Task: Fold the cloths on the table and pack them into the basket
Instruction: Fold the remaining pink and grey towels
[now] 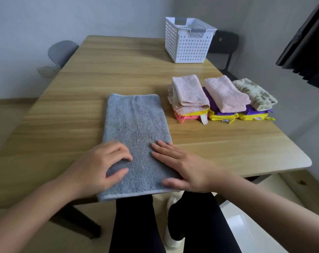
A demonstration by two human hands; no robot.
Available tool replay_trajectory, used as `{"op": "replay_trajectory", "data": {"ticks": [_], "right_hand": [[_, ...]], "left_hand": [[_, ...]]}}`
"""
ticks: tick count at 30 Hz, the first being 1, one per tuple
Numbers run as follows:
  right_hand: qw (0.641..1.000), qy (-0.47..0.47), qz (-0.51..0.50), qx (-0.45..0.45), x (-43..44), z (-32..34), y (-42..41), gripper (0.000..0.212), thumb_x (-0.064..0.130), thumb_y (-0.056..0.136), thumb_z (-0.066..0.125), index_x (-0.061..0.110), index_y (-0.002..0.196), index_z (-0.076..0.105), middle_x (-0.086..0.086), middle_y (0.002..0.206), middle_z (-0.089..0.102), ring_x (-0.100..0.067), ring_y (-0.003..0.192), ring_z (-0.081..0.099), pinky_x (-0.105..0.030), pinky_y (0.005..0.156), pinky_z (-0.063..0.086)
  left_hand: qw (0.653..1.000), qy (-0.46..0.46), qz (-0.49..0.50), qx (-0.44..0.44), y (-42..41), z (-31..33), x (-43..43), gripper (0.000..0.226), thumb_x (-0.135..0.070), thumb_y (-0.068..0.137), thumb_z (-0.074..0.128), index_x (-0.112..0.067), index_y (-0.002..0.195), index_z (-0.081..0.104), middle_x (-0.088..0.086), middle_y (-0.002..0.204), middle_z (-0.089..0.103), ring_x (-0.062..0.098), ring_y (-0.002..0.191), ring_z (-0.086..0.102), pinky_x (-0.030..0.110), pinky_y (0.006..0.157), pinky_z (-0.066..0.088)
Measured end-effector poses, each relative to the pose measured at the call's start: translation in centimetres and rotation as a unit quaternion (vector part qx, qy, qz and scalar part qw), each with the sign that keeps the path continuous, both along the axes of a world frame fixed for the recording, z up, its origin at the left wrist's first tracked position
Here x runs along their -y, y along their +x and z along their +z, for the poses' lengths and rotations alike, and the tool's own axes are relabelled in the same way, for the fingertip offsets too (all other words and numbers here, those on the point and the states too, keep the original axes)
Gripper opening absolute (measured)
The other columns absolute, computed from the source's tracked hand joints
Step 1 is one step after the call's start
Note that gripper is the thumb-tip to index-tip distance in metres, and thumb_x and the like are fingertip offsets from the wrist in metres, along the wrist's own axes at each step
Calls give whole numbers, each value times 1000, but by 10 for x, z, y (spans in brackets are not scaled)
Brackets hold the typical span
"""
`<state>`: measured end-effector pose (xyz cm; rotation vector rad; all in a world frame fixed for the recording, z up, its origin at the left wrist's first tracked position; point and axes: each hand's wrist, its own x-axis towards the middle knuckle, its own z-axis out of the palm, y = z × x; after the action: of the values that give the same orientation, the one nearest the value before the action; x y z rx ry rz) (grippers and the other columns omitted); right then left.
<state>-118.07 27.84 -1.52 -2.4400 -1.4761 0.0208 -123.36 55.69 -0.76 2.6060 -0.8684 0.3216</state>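
Here the left hand (103,165) lies on the near left edge of the grey cloth (136,128). Its fingers are bent and its thumb is laid on the fabric, but it is unclear whether they pinch the fabric. The right hand (184,167) rests flat on the near right part of the same cloth, with its fingers straight and close together and its thumb stretched along the near end.

The grey cloth is spread as a long rectangle running away from the person on the wooden worktop (118,70). Its near end reaches just over the near edge.

To the right of it, three stacks of folded cloths sit side by side. A striped pink cloth (189,94) tops the left stack, over yellow and coral layers. A plain pink cloth (226,94) tops the middle stack and a floral cloth (255,94) the right one, each over purple and yellow layers.

Farther back, near the far right corner, stands the white perforated basket (187,44) with grey handles, well apart from the stacks. A black chair (226,41) is behind it, and a grey chair (62,52) stands at the worktop's left side. A dark curtain (308,42) hangs at the upper right.
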Motion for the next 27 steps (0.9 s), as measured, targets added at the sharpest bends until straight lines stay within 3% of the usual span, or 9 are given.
{"op": "replay_trajectory", "data": {"ticks": [5,9,13,15,17,19,21,24,27], "right_hand": [[989,-98,0,107,12,-8,-13,102,69,78,55,12,152,15,-16,159,8,-29,147,3,-40,120,9],[990,-57,-15,129,11,-12,-18,62,39,92,44,16,148,31,-15,154,26,-30,143,23,-43,115,28],[998,-7,-13,66,13,-6,-24,52,30,90,42,21,141,45,-8,151,37,-22,141,31,-41,116,24],[998,40,-43,-20,12,3,-21,43,25,89,48,22,131,56,-1,142,50,-12,133,43,-35,111,32],[978,125,-119,-114,5,16,-15,19,26,93,54,13,97,68,4,97,69,-7,90,62,-30,80,45],[934,166,-227,-220,-4,28,-7,37,32,94,55,4,69,55,2,63,48,-9,59,42,-31,58,32],[901,183,-290,-267,-15,32,3,41,36,94,54,9,64,47,3,60,41,-10,58,36,-31,56,28],[885,187,-351,-242,-31,32,17,35,33,93,53,16,64,45,7,59,44,-14,64,44,-31,56,30],[891,154,-395,-163,-43,32,19,15,28,90,54,15,95,54,-3,80,60,-29,85,58,-32,63,36]], "left_hand": [[986,161,-42,10,-30,-8,-11,86,-79,77,42,-21,142,38,1,152,30,15,141,26,31,114,17],[989,139,-55,18,-31,-14,-12,79,-31,72,75,-19,142,40,6,150,37,18,139,33,31,114,22],[996,-6,-82,25,-34,-13,-14,39,-38,89,55,-19,122,60,-3,135,56,7,128,47,24,108,34],[990,-132,-27,-30,-35,-4,-10,29,-43,83,61,-30,109,65,-13,114,68,1,106,62,20,91,47],[969,-235,52,-64,-27,8,-5,28,-58,77,62,-40,98,65,-17,91,70,-4,81,65,16,72,49],[936,-308,139,-99,-15,15,-1,26,-59,69,67,-46,91,65,-20,85,70,-8,76,63,11,69,46],[904,-342,209,-148,-2,16,1,27,-54,71,73,-37,91,67,-19,85,71,-5,83,64,18,73,47],[903,-265,305,-146,15,17,9,22,-36,83,68,-25,101,62,-14,89,66,11,87,63,27,68,42],[910,-180,361,-100,26,21,18,39,-30,85,66,-16,119,53,-6,91,58,19,81,56,28,67,34]]}}
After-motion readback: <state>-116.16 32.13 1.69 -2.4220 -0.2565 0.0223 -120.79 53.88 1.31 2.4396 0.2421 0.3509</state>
